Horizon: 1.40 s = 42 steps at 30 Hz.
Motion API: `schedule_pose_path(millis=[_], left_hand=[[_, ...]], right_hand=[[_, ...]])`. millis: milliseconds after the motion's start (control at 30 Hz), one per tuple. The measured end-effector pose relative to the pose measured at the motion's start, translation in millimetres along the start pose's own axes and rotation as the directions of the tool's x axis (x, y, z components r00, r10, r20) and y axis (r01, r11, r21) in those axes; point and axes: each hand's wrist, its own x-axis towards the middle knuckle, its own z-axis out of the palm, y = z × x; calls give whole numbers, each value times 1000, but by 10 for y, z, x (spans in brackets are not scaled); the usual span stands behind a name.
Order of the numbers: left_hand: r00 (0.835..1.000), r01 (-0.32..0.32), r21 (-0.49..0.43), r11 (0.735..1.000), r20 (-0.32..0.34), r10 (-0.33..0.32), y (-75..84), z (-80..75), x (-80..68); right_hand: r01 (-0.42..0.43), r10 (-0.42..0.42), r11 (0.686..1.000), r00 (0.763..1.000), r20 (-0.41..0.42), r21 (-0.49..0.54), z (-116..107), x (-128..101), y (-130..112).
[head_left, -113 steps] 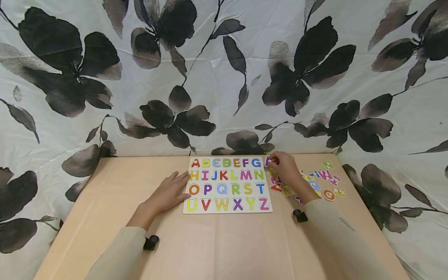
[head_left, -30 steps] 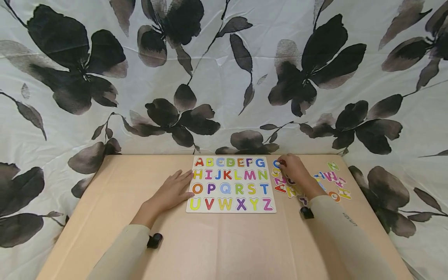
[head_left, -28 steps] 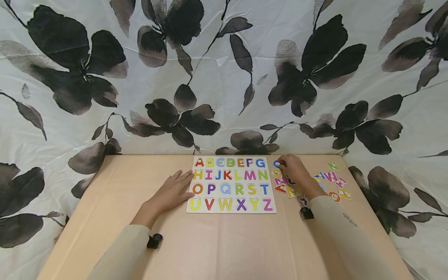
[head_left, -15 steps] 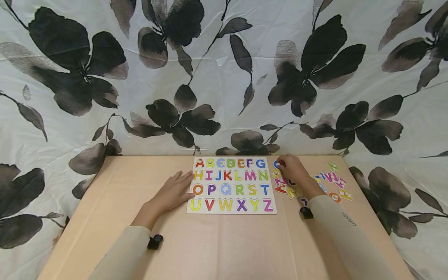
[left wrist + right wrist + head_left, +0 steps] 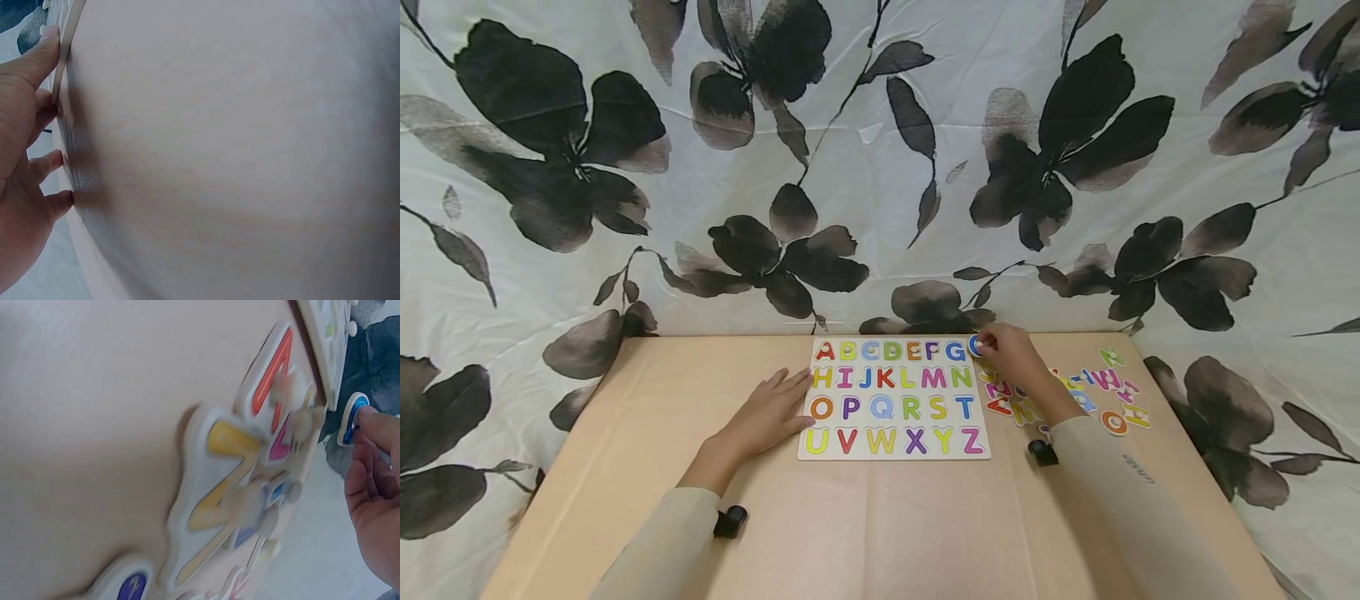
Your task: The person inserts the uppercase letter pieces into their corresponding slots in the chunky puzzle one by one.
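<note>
Blue letter piece pinched by right hand (beside board).

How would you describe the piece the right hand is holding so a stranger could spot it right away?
Start at the white alphabet board in the middle of the tan table. Just off its far right corner, beside the G, the right hand pinches a blue letter piece. Unlike the loose letters lying scattered to the right, it is held in fingertips.
</note>
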Motion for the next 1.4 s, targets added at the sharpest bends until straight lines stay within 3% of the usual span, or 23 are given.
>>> schedule_pose_path(millis=[167, 333, 533, 1000, 1400], left_hand=[[1000, 1, -12, 1000, -8, -2, 1, 5, -12], [1000, 5, -10, 1000, -1, -5, 11, -3, -4], [1000, 0, -3, 1000, 0, 0, 19, -16, -9], [1000, -8, 2, 1000, -4, 8, 12, -5, -13], [1000, -10, 2, 1000, -3, 10, 9, -6, -23]], right_hand=[[-7, 7, 999, 1000, 5, 49, 15, 21, -146], [-5, 5, 999, 1000, 13, 35, 57, 82, -225], [24, -24, 999, 1000, 19, 22, 134, 142, -243], [-3, 7, 997, 998, 58, -76, 277, 144, -312], [-46, 51, 996, 997, 61, -78, 352, 107, -315]])
